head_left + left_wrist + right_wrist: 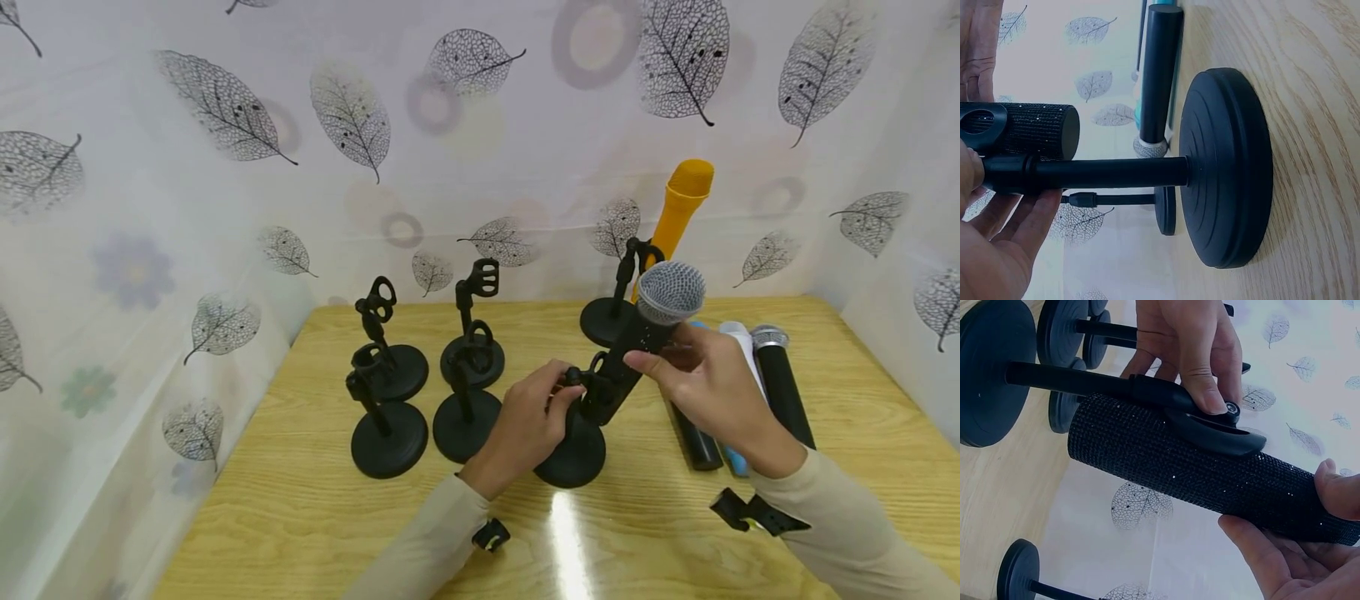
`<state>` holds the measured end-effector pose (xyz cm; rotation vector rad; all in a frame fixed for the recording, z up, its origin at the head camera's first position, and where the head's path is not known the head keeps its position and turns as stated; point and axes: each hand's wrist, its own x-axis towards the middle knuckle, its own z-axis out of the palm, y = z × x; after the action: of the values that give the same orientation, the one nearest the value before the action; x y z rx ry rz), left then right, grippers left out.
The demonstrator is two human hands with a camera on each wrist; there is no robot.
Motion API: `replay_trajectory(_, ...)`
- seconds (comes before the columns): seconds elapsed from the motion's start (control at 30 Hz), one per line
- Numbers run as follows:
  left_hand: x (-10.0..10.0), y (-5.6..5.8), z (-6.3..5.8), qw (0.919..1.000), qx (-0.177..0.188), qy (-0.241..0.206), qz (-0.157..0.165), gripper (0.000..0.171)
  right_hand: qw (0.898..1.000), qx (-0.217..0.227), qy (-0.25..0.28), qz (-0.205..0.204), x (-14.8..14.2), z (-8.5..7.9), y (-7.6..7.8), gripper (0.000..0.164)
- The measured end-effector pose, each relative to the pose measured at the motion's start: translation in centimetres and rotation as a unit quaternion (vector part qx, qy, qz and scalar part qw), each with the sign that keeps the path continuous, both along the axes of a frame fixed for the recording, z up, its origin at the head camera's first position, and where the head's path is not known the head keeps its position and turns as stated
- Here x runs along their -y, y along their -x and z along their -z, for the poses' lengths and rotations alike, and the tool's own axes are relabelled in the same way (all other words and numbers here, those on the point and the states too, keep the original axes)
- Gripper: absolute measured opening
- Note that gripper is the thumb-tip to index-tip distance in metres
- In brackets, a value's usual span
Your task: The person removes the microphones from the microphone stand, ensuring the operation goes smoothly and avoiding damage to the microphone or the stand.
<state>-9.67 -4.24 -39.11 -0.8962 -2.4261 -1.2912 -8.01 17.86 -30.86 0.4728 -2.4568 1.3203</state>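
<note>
My right hand (708, 387) holds a black, glitter-studded microphone (637, 346) by its upper body, thumb on one side and fingers on the other. The microphone leans to the right, its silver mesh head up. Its lower body passes through the clip (1222, 434) of a black desktop stand, and the end sticks out below the clip. Just under that clip, my left hand (528, 421) grips the top of the stand's pole (1110, 174). The stand's round base (1222, 169) rests on the wooden table.
Several black stands with bare clips, including one front-left stand (388, 437), are grouped on the left. A yellow microphone (675, 212) leans in a stand (607, 321) at the back. A black microphone (783, 387), a white one (738, 333) and others lie on the right. A patterned cloth hangs behind.
</note>
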Motion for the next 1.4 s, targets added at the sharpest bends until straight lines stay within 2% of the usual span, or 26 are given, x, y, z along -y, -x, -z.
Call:
replay_trajectory(0.5,0.0,0.0,0.1,1.0,-0.005,0.006,-0.002,0.012,1.0,-0.015,0.0,0.016,-0.2,-0.9,-0.2,0.03)
replay_trajectory(1.1,-0.1,-0.2,-0.1,0.9999,-0.015,0.0,0.005,0.011,1.0,-0.006,0.008,0.029,-0.7,-2.1,-0.5,0.031)
replay_trajectory(1.4,-0.1,-0.3,0.0,0.9999,-0.009,-0.005,0.003,0.012,0.999,-0.023,0.035,0.027,-1.0,-2.9,-0.2,0.028)
